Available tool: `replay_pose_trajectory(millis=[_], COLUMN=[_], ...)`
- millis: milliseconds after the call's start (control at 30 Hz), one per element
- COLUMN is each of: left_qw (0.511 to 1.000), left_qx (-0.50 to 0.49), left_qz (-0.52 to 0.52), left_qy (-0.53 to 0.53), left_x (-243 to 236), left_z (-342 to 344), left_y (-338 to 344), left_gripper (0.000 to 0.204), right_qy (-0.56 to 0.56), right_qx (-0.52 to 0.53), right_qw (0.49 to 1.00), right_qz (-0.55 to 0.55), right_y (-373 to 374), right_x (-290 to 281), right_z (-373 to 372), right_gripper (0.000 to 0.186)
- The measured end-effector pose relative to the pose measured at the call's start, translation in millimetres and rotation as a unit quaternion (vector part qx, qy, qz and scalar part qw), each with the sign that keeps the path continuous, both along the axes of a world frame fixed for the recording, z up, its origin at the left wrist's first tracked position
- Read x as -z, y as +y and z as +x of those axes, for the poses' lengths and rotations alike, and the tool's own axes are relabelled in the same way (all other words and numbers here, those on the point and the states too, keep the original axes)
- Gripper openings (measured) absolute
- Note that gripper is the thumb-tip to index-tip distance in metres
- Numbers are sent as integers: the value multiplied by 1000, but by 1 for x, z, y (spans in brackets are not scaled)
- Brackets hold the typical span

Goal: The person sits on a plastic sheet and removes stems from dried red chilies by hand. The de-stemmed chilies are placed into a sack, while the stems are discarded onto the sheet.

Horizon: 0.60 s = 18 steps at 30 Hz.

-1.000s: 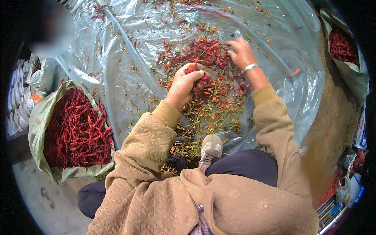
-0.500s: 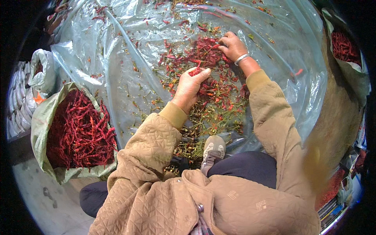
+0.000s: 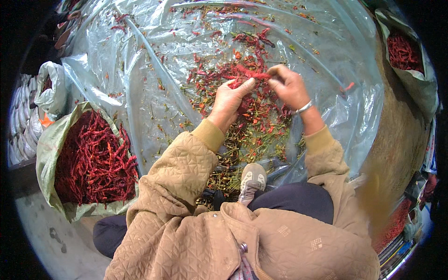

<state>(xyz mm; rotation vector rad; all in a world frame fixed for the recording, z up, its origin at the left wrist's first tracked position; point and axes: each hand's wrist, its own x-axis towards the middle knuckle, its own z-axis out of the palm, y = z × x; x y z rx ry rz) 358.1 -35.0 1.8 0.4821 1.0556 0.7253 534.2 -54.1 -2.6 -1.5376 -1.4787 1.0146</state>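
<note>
Dried red chillies show between my two hands, above a loose heap of chillies, stems and bits (image 3: 261,126) on a clear plastic sheet (image 3: 172,56). My left hand (image 3: 229,100) is closed, thumb against fingers, with red chillies in its grip. Close beside it, my right hand (image 3: 290,86) pinches the end of a dried red chilli (image 3: 252,73) that reaches across toward the left thumb. A bracelet circles my right wrist. Beyond the hands, a small cluster of chillies (image 3: 255,44) lies on the sheet.
An open sack (image 3: 44,158) full of dried red chillies stands at my left. Behind it are a smaller white sack (image 3: 50,95) and stacked white bags (image 3: 21,121). Another chilli sack (image 3: 420,88) stands far right. My shoe (image 3: 253,179) rests by the heap. Someone's hand (image 3: 73,15) shows far left.
My right hand has come nearer from the far side of the heap and now meets the left with a chilli in its fingers. The left hand has barely moved.
</note>
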Motion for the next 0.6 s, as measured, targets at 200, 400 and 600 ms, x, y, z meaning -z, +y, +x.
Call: replay_pose_trajectory(millis=[200,400,600], left_qw=[998,993,982], left_qx=[-20,80,134], left_qz=[3,-30,-55], left_qy=[-61,-82,-125], left_x=[-4,-11,-9], left_z=[2,-10,-19], left_y=[3,10,6], left_gripper=[14,16,11], right_qy=[-37,-31,93], right_qx=[-26,-189,-332], right_qw=[999,979,937], right_qz=[-17,74,-49], right_y=[-8,3,13], right_x=[-15,-21,-28], right_z=[-25,-12,-4], right_gripper=[12,8,8])
